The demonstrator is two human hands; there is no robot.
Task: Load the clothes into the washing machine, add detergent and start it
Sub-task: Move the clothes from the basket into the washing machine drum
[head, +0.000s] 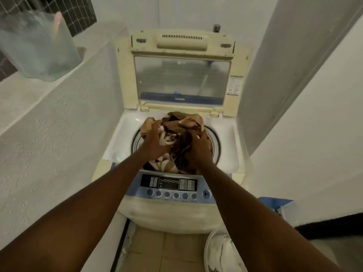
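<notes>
Our left hand (155, 141) and right hand (198, 149) both clutch a brown patterned bundle of clothes (176, 138) over the washing machine (225, 134) drum; we should push it down evenly, clear of the rim.

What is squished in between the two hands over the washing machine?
A bundle of brown and cream clothes sits between the left hand and the right hand, over the open drum, seen in the head view.

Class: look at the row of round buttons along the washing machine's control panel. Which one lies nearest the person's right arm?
The dark button with a play-style mark, at the far right end of the panel. It sits apart from the grey round buttons and beside the right arm.
</notes>
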